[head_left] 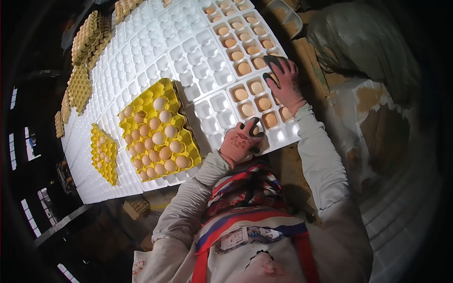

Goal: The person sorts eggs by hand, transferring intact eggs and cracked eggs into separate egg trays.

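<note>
You seem to be seating eggs in the white tray (279, 141) at 12 o'clock. Your left hand (241, 141) curls round an egg (255, 130); your right hand (286, 85) cups a cell; whether either grip clamps, I can't tell. Next probably calls for gentle release.

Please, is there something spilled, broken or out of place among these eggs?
Nothing stands out. The eggs near the right hand sit inside white trays, and no spill or broken shell shows around the large yellow tray. The far egg stacks are too small to judge.
</note>
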A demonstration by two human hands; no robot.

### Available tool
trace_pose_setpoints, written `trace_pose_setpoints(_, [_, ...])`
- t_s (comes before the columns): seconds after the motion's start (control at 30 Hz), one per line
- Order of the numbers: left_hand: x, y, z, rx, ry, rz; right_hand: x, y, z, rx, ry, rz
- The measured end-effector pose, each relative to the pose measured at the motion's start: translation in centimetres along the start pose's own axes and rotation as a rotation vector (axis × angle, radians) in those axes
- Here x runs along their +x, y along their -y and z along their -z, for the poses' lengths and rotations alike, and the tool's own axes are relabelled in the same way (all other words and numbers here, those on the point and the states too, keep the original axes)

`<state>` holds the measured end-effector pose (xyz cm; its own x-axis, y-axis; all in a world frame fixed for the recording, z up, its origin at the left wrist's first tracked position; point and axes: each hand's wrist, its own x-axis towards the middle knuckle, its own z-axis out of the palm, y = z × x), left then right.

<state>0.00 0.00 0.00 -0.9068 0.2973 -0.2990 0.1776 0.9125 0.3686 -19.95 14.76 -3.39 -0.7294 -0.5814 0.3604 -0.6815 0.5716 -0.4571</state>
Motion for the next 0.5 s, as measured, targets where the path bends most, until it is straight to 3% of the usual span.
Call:
trace_pose_setpoints(0.07, [-0.4, -0.3, -0.3, 0.036, -0.034, 0.02, -2.8, 1.2, 2.1, 0.261, -0.243, -0.111])
trace_pose_setpoints(0.13, [0.4, -1.0, 0.4, -0.051, 0.012, 0.002, -7.1, 0.9, 5.1, 0.196, -0.289, -0.229])
trace_pose_setpoints(0.17, [0.6, -0.4, 1.1, -0.057, 0.025, 0.005, -8.6, 1.5, 5.9, 0.306, -0.267, -0.34])
trace_pose_setpoints(0.33, [0.6, -3.5, 0.8, -0.468, -0.496, -0.146, -18.0, 3.0, 7.7, 0.508, -0.299, -0.713])
trace_pose_setpoints(0.4, [2.9, -5.7, -2.3, -0.287, -0.576, -0.343, -19.9, 3.8, 8.0, 0.482, -0.311, -0.768])
trace_pose_setpoints(0.43, [3.9, -6.2, -3.1, -0.117, -0.443, -0.391, -20.3, 4.0, 7.9, 0.435, -0.299, -0.752])
trace_pose_setpoints(0.5, [6.0, -5.9, -7.3, -0.025, -0.474, -0.452, -20.6, 3.8, 7.4, 0.302, -0.278, -0.654])
